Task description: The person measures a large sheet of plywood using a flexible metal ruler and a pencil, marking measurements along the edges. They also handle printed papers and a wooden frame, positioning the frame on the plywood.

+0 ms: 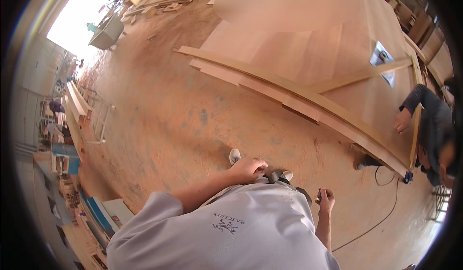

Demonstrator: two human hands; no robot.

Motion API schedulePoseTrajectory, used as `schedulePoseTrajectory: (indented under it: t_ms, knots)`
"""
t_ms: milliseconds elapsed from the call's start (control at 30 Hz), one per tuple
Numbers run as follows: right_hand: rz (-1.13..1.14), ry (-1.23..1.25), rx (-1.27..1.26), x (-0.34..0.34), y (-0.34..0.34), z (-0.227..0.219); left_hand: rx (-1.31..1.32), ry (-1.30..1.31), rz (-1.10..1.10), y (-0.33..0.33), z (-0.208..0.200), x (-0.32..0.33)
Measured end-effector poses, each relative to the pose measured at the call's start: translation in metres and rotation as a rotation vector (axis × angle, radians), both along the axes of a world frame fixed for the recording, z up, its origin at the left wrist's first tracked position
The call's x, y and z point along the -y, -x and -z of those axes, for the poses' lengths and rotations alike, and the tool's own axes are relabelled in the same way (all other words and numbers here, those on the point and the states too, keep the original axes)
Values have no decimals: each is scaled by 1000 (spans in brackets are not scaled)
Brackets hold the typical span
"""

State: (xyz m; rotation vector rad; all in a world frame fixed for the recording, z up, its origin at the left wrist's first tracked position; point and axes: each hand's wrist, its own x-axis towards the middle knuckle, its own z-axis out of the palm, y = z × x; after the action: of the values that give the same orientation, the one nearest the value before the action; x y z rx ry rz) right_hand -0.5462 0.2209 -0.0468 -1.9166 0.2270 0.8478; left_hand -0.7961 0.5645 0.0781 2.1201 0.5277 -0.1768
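Observation:
My left hand (250,170) is in front of my waist, its fingers curled closed; what they hold, if anything, is hidden. Right beside it at the waist is a dark grey item (274,176) whose kind I cannot make out. Lower on the right, my right hand (327,200) hangs at my side, closed around a small yellow and dark object (318,198), too small to name. Both hands are apart from the large wooden panels (308,53), which lie stacked ahead to the right with a long wooden strip (270,76) along their near edge.
Another person (429,120) leans at the panels' right edge, one hand near a diagonal strip (361,75) and a white sheet (383,62). A black cable (381,224) runs across the dusty floor (169,101). Workbenches, long boards (76,103) and people stand left; a grey bin (107,32) stands far left.

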Motion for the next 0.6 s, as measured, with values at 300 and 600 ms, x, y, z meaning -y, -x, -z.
schedulePoseTrajectory:
  t_ms: [300, 600]
  knots:
    - [-359, -211, 79, -214, 82, -66, 34, 86, -305, 137, 18, -116]
    - [-686, -330, 229, -409, 177, -167, 161, 115, -425, 191, -27, -235]
